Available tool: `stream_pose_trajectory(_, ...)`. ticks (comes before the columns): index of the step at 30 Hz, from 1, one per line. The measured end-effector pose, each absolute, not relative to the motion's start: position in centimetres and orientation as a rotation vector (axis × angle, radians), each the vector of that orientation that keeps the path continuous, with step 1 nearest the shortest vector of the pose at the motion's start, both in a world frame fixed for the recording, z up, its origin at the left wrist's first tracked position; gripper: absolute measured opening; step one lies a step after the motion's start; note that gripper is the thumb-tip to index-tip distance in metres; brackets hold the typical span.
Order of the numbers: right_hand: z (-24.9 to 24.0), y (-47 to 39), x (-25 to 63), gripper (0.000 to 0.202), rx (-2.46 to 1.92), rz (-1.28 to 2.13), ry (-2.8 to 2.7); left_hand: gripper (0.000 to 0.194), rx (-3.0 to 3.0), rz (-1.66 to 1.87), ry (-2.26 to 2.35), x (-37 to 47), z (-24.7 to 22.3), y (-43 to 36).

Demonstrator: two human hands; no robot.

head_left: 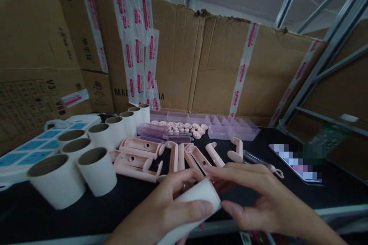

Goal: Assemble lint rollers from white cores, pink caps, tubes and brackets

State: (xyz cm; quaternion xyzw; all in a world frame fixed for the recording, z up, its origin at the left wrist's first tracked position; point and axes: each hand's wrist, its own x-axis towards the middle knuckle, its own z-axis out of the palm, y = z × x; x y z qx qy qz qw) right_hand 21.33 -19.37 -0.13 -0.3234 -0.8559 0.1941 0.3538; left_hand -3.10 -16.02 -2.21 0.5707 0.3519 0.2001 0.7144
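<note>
My left hand [169, 206] is wrapped round a white cardboard tube [198, 203], its thumb lying along the near side. The tube tilts up to the right near the table's front edge. My right hand [255, 199] is at the tube's upper right end, thumb and fingertips touching the rim; whether anything small is between them is hidden. Just beyond the hands lie several pink plastic holders [138, 164], some partly covered by my fingers. To the left stand several white tubes [97, 172] upright with open tops.
Small pink round pieces [184, 127] lie in a heap behind the holders, beside clear purple sticks [152, 131]. A purple divided tray [232, 132] stands at the back. A phone [296, 164] lies right, a white power strip [17, 164] left. Cardboard walls [178, 57] enclose the back.
</note>
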Motion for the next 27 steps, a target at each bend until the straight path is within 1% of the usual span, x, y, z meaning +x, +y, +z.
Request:
stream_pose_trajectory(1, -0.2, -19.4, 21.3, 0.082, -0.847, 0.523, -2.206, 0.07, 1.261, 0.445, 0.798, -3.1, -2.1, -16.2)
stream_pose_trajectory(3, -0.4, -19.4, 21.4, 0.082, -0.875, 0.566, -2.203, 0.071, 1.236, 0.475, 0.844, -2.9, -2.0, -16.5)
stream_pose_trajectory(7, -0.7, -19.5, 21.6, 0.069, -0.934, 0.645, -2.198, 0.077, 1.239, 0.513, 0.925, -2.6, -2.1, -16.9)
stream_pose_trajectory(9, -0.8, -19.7, 21.7, 0.066, -0.955, 0.666, -2.197, 0.077, 1.25, 0.497, 0.93, -2.4, -2.1, -16.9)
stream_pose_trajectory(15, -0.4, -19.8, 21.6, 0.077, -0.937, 0.558, -2.199, 0.07, 1.27, 0.478, 0.838, -2.1, -2.6, -16.5)
stream_pose_trajectory(17, -0.4, -19.7, 21.5, 0.069, -0.924, 0.482, -2.201, 0.072, 1.259, 0.498, 0.821, -2.2, -3.0, -16.2)
stream_pose_trajectory(20, -0.7, -19.5, 21.5, 0.049, -0.918, 0.422, -2.18, 0.076, 1.24, 0.476, 0.786, -2.4, -3.2, -15.7)
stream_pose_trajectory(24, -1.8, -19.3, 21.1, 0.043, -0.986, 0.347, -2.03, 0.07, 1.205, 0.477, 0.74, -2.6, -2.8, -15.3)
stream_pose_trajectory(27, -2.5, -19.1, 20.3, 0.03, -1.058, 0.491, -1.85, 0.069, 1.181, 0.517, 0.723, -2.6, -2.6, -15.2)
